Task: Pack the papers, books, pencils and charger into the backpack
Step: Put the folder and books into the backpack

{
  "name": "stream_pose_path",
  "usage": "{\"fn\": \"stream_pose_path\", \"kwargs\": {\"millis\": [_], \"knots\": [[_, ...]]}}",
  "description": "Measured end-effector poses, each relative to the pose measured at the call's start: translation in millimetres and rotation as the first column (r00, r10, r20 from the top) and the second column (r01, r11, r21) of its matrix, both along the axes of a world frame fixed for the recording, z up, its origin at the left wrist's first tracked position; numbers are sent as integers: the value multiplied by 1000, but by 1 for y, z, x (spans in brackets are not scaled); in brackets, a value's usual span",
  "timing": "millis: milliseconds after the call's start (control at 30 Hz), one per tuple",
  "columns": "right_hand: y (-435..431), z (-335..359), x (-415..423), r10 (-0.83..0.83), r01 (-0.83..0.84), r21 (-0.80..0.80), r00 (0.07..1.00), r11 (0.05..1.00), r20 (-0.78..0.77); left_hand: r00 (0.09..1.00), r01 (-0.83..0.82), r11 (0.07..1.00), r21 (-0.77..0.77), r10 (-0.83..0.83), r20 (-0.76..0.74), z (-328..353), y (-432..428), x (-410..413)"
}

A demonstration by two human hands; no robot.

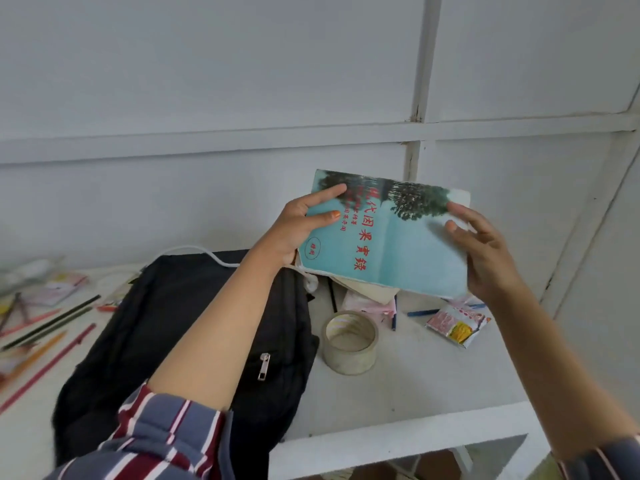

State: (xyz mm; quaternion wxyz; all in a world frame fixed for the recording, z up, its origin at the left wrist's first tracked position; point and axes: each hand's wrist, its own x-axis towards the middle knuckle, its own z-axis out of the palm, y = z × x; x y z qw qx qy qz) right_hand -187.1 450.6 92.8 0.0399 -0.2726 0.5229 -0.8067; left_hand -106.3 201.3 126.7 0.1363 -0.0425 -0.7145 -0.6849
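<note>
1. I hold the teal paperback book (384, 237), with red characters and dark trees printed on its cover, up in the air just right of the black fabric backpack (166, 323). The cover faces me.
2. My left hand (298, 226) grips the book's edge nearest the backpack, with two digits laid on the cover.
3. My right hand (485, 251) clasps the far edge, thumb on the cover and fingers curled around it.
4. The backpack lies flat on the white table (415, 393), its metal zipper pull (264, 367) facing up.
5. Pale papers (367, 289) lie piled right of the backpack, under the raised book.
6. A white charger cable (207, 252) runs along the backpack's far edge.
7. Coloured pencils (48, 327) lie scattered left of the backpack.
8. A roll of clear tape (349, 342) stands just right of the backpack, and a crumpled foil packet (457, 323) sits farther right.
</note>
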Motion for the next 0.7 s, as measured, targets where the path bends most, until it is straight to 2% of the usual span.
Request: {"fn": "stream_pose_path", "kwargs": {"millis": [167, 267, 433, 500, 600, 633, 700], "knots": [[-48, -11, 38, 150, -158, 108, 986, 982, 76, 996, -28, 996, -89, 35, 78, -4, -38, 58], [-74, -23, 65, 152, -169, 156, 982, 973, 115, 990, -68, 991, -112, 81, 115, -8, -56, 94], [-111, -40, 119, 102, -139, 140, 963, 980, 249, 970, -98, 983, -156, 129, 206, -26, -81, 159], [-121, -49, 138, 67, -111, 146, 960, 983, 272, 969, -118, 988, -98, 137, 208, -38, -90, 181], [-124, -60, 156, 30, -80, 158, 955, 984, 295, 970, -168, 976, 137, 139, 200, -53, -107, 209], [-123, -62, 160, 25, -79, 177, 957, 981, 289, 963, -160, 977, 143, 123, 240, -57, -112, 217], [-118, -64, 166, 16, -78, 231, 966, 970, 257, 931, -88, 996, 18, 76, 358, -65, -116, 233]]}}
